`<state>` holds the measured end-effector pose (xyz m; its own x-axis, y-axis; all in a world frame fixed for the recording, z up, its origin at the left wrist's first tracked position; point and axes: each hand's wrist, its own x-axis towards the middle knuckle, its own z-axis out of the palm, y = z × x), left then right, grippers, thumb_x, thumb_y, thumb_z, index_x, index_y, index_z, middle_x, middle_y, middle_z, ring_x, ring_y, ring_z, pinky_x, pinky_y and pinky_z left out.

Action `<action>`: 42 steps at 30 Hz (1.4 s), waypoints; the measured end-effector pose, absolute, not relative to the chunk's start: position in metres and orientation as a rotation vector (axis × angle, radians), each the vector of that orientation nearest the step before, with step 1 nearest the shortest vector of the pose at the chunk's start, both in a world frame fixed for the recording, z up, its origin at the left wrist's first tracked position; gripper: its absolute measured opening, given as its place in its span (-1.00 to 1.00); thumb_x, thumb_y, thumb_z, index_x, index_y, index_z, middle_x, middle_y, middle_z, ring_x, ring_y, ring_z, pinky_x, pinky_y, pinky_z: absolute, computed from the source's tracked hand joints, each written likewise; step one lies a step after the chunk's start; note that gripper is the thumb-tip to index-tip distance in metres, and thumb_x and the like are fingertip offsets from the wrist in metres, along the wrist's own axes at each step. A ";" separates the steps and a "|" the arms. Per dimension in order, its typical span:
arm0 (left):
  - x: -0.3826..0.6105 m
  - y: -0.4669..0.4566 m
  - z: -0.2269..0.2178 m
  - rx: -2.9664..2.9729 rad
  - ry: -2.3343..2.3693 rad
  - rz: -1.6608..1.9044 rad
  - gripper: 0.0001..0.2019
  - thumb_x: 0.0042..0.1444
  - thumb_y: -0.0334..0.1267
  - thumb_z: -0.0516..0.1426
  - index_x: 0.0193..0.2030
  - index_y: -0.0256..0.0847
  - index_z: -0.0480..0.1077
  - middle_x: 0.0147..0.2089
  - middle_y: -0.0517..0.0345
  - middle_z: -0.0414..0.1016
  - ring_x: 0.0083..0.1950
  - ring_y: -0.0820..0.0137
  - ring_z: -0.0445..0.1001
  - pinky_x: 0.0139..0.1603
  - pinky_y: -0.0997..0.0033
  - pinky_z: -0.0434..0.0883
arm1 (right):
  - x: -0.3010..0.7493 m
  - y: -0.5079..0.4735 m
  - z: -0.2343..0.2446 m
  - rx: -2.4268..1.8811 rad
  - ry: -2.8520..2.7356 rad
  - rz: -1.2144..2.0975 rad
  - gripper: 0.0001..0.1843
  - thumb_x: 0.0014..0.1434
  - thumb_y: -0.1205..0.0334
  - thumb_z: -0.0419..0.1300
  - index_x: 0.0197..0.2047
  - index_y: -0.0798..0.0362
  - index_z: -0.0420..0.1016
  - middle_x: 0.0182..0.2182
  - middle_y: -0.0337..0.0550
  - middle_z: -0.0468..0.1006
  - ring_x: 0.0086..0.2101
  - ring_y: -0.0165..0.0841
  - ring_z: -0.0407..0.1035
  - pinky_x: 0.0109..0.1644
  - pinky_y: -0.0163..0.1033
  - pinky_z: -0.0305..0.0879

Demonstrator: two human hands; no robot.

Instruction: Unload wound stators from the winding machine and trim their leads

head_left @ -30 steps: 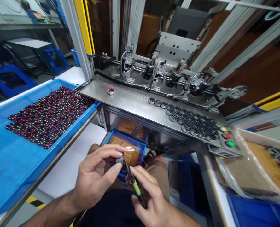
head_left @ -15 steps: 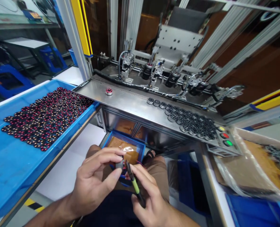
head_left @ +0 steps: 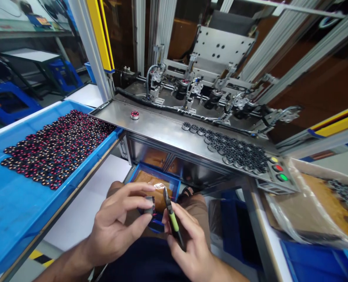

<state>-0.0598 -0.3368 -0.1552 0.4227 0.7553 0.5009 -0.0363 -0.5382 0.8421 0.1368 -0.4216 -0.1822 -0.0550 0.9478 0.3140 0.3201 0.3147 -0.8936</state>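
Between the thumb and fingers of my left hand [head_left: 121,219] is a small motor stator [head_left: 149,205], its grey side towards me and a bit of red winding showing at its right edge. My right hand [head_left: 188,243] is wrapped round a pair of cutting pliers [head_left: 174,224] with black and light-green handles. Their dark jaws point up, a short way right of the stator and apart from it. Below both hands, a blue bin [head_left: 177,189] with a brown lining sits between my knees.
At left, a blue tray [head_left: 12,219] carries many red- and copper-wound stators [head_left: 59,149]. On the metal ledge [head_left: 162,131] ahead lie one red-wound stator [head_left: 135,114] and rows of dark cores [head_left: 235,149]. Behind stands a winding machine [head_left: 215,90]; push buttons [head_left: 280,168] and a lined box [head_left: 315,211] are right.
The pliers have moved right and up, away from the stator, with my right hand. My left hand keeps the stator, now turned slightly.
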 end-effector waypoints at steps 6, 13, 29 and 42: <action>-0.066 -0.329 -0.165 2.024 0.648 1.371 -0.23 -0.12 -0.58 0.33 0.25 0.00 0.30 0.20 -0.03 0.43 0.17 0.12 0.47 0.14 0.11 0.51 | 0.145 -0.428 -0.174 -1.221 -1.557 0.808 -0.16 0.03 0.55 0.09 0.34 -0.23 0.18 -0.24 -0.18 0.52 -0.34 -0.37 0.48 -0.17 -0.19 0.50; -0.064 -0.327 -0.158 2.332 0.677 1.431 -0.47 -0.07 -0.52 0.35 0.07 -0.17 0.42 0.11 0.01 0.51 0.05 0.29 0.55 0.14 0.31 0.51 | 0.150 -0.442 -0.163 -1.228 -1.533 0.945 -0.09 -0.04 0.62 0.10 0.35 -0.22 0.20 -0.20 -0.14 0.57 -0.33 -0.38 0.50 -0.18 -0.25 0.48; -0.062 -0.331 -0.158 2.350 0.490 1.499 -0.31 -0.08 -0.77 0.24 0.20 -0.29 0.25 0.07 -0.11 0.57 0.14 0.28 0.54 0.19 0.25 0.53 | 0.147 -0.442 -0.137 -1.023 -1.450 1.324 -0.22 0.05 0.41 0.14 0.36 -0.13 0.24 -0.10 0.01 0.51 -0.16 -0.22 0.52 -0.04 -0.05 0.47; -0.062 -0.330 -0.154 2.322 0.477 1.481 -0.43 -0.06 -0.74 0.24 0.09 -0.30 0.26 0.00 -0.20 0.61 0.14 0.21 0.55 0.12 0.20 0.56 | 0.143 -0.443 -0.138 -1.015 -1.401 1.363 -0.13 0.00 0.55 0.09 0.35 -0.24 0.22 -0.16 -0.11 0.52 -0.25 -0.36 0.48 -0.16 -0.18 0.46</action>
<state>-0.0623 -0.3305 -0.1536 0.3985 0.4553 0.7962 0.0953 -0.8839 0.4578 0.1430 -0.4427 -0.1382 -0.2527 0.9657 0.0599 -0.0334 0.0532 -0.9980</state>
